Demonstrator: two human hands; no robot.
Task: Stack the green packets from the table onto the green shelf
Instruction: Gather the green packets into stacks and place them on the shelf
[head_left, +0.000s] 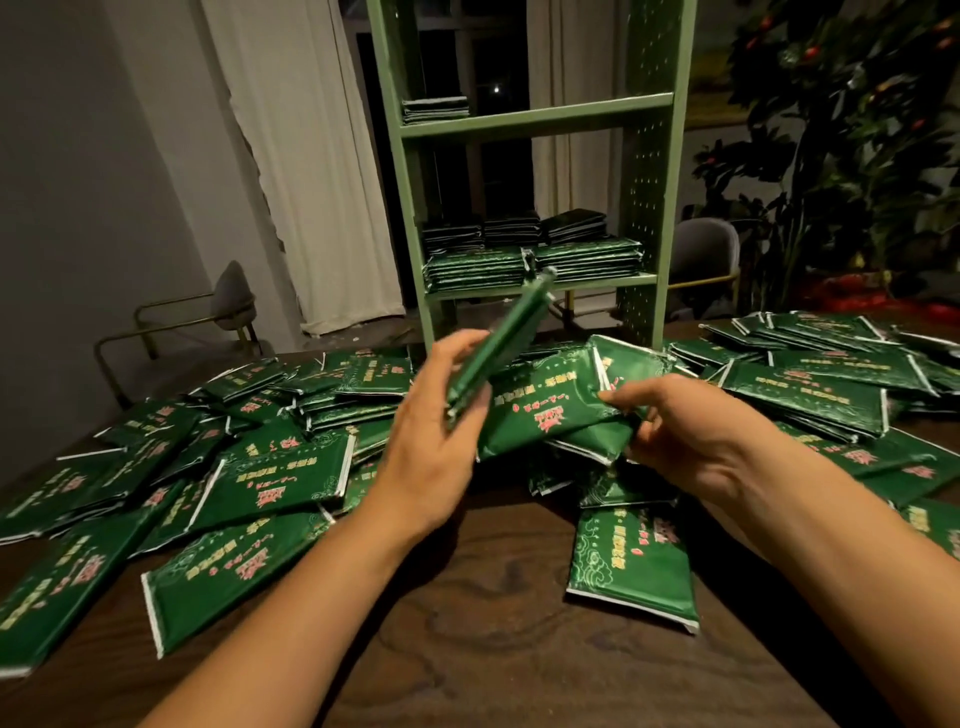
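Left hand grip on blurred packet, label unreadable

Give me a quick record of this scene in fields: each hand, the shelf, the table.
left hand: left hand grips a tilted packet edge-on, lifted above the pile
right hand: right hand pinches a flat packet at its right end
shelf: green shelf holds a small stack on the upper level and several stacks on the lower level
table: dark wooden table strewn with many loose green packets
background: chair, white curtain, plant
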